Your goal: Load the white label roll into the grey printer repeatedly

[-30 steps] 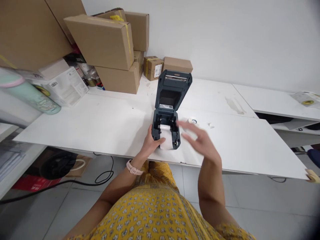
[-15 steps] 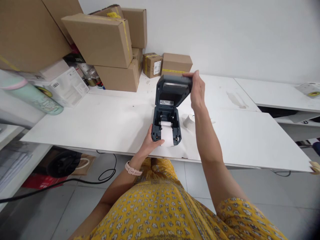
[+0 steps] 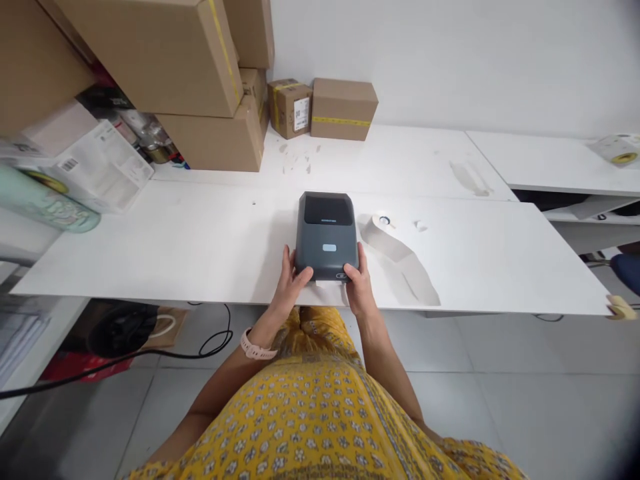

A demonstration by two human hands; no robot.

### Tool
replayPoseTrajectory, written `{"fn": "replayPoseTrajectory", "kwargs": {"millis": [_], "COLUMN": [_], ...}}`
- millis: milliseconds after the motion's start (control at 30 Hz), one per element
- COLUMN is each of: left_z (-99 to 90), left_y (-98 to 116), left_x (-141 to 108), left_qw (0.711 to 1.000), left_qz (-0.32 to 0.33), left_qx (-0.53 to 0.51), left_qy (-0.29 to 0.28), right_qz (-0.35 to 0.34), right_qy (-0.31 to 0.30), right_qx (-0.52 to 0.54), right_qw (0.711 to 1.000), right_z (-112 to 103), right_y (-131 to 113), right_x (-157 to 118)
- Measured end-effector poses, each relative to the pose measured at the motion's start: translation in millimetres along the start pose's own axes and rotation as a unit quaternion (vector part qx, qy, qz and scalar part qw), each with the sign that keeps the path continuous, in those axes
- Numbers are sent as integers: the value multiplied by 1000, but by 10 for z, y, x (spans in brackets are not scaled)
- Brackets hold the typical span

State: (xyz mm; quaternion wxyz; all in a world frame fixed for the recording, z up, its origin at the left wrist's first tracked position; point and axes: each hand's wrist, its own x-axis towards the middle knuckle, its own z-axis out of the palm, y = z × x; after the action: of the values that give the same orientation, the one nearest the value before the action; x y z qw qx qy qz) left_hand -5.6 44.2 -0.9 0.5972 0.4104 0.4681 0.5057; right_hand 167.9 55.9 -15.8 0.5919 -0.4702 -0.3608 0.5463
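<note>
A dark grey label printer (image 3: 327,237) stands on the white table (image 3: 215,247) with its lid closed. A short strip of white paper (image 3: 329,283) sticks out at its near edge. My left hand (image 3: 291,280) grips the printer's near left corner, thumb on top. On the near right corner my right hand (image 3: 359,280) holds it the same way. Right of the printer lies a roll of white labels (image 3: 384,227), its unwound strip (image 3: 407,267) trailing towards the table's front edge.
Cardboard boxes (image 3: 200,140) are stacked at the back left, with two smaller ones (image 3: 345,110) by the wall. A mint green bottle (image 3: 55,203) and a white box (image 3: 103,167) are at the left. A black cable hangs below the table.
The printer's lid has swung down from open to closed. My right hand has come down from the raised lid to the near right corner. The camera view has shifted a little.
</note>
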Motion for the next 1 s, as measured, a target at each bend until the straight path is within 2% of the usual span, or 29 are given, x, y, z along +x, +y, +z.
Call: {"fn": "replayPoseTrajectory", "kwargs": {"millis": [67, 167, 400, 467, 567, 667, 700, 733, 867, 933, 1000], "left_z": [61, 129, 138, 121, 78, 36, 33, 40, 173, 274, 362], "left_y": [66, 106, 84, 101, 95, 10, -26, -59, -89, -53, -19], "left_x": [49, 106, 181, 182, 59, -210, -301, -377, -450, -386, -324], "left_qw": [999, 997, 992, 992, 990, 968, 964, 967, 993, 995, 994], "left_qz": [-20, -10, 45, 51, 60, 85, 75, 53, -64, -91, -102], "left_qx": [1, 25, 81, 89, 112, 176, 185, 184, 98, 47, 17], "left_qy": [42, 67, 85, 76, 65, 154, 178, 168, 14, 3, 22], "right_qz": [24, 15, -101, -123, -160, -236, -260, -278, -316, -324, -324], "right_qy": [-11, -18, -31, -31, -13, 1, -6, -19, -38, -32, -25], "right_qx": [25, -9, -150, -174, -208, -299, -327, -346, -355, -366, -378], "right_qw": [999, 1000, 983, 976, 965, 925, 909, 896, 879, 872, 867], "right_z": [11, -22, -137, -132, -89, -35, -23, -15, -28, -45, -58], "right_y": [-5, -49, 198, 243, 180, 21, -30, -71, -124, -106, -87], "right_x": [20, 34, 110, 117, 79, 1, -21, -36, -37, -28, -32]}}
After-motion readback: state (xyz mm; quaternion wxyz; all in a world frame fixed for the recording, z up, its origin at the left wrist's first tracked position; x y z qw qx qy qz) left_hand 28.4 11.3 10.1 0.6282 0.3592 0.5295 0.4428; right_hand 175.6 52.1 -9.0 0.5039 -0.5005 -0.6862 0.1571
